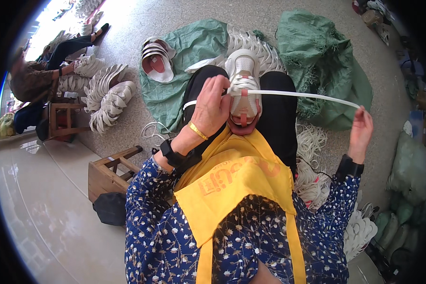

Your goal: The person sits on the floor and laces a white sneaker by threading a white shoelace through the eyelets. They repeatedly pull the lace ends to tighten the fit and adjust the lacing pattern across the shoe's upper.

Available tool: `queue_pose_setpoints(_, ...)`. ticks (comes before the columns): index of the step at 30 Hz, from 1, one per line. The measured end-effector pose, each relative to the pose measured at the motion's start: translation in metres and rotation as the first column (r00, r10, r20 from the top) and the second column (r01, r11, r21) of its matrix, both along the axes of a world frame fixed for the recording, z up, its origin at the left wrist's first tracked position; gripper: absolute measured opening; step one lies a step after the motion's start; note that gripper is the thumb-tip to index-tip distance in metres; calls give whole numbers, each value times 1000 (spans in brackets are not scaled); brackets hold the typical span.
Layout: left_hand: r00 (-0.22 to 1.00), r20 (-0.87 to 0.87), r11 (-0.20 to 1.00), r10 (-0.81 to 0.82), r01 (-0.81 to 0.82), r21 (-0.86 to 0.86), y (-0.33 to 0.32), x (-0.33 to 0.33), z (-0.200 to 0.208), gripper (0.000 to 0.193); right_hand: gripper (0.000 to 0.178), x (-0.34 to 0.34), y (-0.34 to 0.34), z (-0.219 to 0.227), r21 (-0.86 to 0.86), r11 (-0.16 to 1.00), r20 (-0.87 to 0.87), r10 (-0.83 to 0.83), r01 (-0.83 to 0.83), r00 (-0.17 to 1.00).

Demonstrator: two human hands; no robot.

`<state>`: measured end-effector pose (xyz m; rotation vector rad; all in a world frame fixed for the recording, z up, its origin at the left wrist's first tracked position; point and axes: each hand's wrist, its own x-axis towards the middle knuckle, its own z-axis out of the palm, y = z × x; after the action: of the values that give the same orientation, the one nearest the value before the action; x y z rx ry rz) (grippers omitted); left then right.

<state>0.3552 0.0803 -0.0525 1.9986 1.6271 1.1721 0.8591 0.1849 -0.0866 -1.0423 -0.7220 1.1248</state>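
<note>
A white and beige shoe upper [244,64] with pink trim lies between my knees, its tongue end toward me. A flat white shoelace [307,95] crosses over its lacing area and is pulled taut to the right. My right hand [361,127] is out at the far right, fingertips pinched on the lace's end. My left hand [208,105] is closed beside the left edge of the shoe upper, with the lace at its fingers; a short stretch of lace shows to its left. The exact grip of the left fingertips is partly hidden.
Green sacking [317,61] lies on the floor ahead. Nested shoe uppers [157,59] sit on its left part. Bundled white laces [312,142] lie by my right leg. A wooden stool [110,173] stands at left; farther left another person [33,83] sits near piled uppers [111,94].
</note>
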Motion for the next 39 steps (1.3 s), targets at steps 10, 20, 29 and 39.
queue_pose_setpoints(10,987,-145,997,-67,60,-48,-10,-4,-2,21,26,-138,-33,20,-116,927,561,358,-357,746)
queue_pose_setpoints(20,928,-370,998,-44,23,-60,-3,-5,-9,15,21,-274,-55,28,-16,732,927,266,-681,265)
queue_pose_setpoints(29,894,-442,996,-76,43,-84,2,-32,-10,15,6,-262,-43,35,22,744,937,218,-668,273)
queue_pose_setpoints(39,877,-479,1000,22,-29,-7,-19,-76,-10,15,8,-191,-35,31,-60,837,925,252,-544,286)
